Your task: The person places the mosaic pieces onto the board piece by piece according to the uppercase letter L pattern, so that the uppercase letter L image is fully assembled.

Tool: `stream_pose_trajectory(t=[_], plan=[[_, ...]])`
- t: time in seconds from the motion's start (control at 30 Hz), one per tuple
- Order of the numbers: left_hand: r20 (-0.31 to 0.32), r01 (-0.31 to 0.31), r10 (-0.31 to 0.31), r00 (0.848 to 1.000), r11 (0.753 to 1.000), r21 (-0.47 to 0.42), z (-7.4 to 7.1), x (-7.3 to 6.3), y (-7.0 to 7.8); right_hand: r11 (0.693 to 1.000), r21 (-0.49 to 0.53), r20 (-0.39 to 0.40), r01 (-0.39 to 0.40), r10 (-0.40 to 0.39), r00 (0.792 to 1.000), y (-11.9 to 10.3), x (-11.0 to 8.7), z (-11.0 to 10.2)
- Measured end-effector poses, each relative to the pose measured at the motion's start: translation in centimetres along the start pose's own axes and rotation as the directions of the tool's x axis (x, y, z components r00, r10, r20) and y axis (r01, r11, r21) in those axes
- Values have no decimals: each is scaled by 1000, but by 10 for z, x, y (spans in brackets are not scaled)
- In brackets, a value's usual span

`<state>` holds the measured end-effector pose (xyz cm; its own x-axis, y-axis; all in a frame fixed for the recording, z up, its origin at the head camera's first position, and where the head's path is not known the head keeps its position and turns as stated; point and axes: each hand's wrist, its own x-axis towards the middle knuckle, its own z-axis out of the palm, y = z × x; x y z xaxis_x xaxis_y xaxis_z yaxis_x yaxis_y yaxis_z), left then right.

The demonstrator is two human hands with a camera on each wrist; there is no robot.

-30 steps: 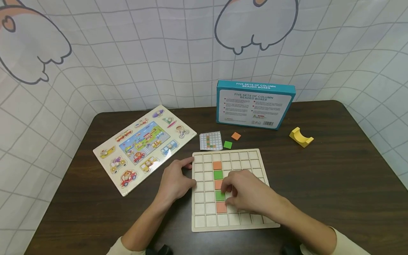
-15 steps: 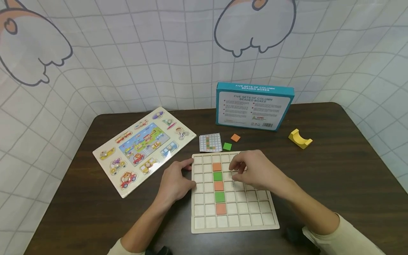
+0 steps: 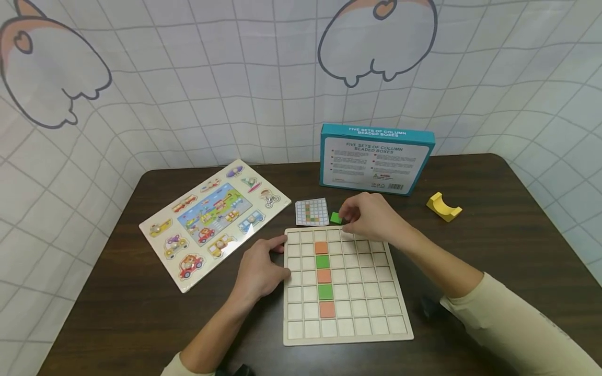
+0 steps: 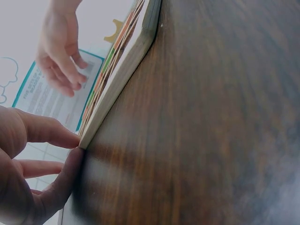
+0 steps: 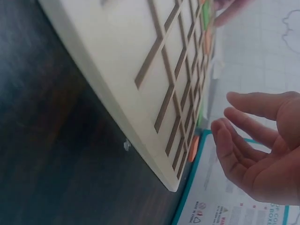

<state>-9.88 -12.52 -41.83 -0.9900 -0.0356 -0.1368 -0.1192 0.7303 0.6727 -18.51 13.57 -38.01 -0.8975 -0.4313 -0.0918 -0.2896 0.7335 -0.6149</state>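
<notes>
A pale wooden grid board [image 3: 362, 309] lies on the dark table, with a column of orange tiles [image 3: 321, 248] and green tiles [image 3: 322, 261] set in its squares. My left hand [image 3: 257, 269] touches the board's left edge with index finger and thumb spread apart. Over the board's far edge is my right hand [image 3: 373, 216], fingers loosely bent and nothing between them. Close to its fingertips lies a loose green tile [image 3: 336, 218]. A loose orange tile [image 5: 193, 148] shows past the board in the right wrist view; the right hand hides it in the head view.
A small pattern card [image 3: 312, 212] lies just behind the board. At left is a vehicle picture puzzle [image 3: 221, 222]. A teal and white box [image 3: 376, 159] stands at the back, and a yellow curved block [image 3: 443, 207] sits at right.
My right hand has moved from the tile column up and away across the board to its far edge, now covering the loose orange tile. The left hand stays at the left edge.
</notes>
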Motion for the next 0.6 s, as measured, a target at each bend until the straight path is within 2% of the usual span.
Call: stream_pose_trajectory(t=[0.37,0.6], plan=[[1,-2,2,1000,1000,-9,0,-1,1,999,-53,-5,-11,11,1000,0,23,8],[-1,-3,3,1000,1000,-12,0,-1,0,995,-92,6,-26,26,1000,0,32,12]])
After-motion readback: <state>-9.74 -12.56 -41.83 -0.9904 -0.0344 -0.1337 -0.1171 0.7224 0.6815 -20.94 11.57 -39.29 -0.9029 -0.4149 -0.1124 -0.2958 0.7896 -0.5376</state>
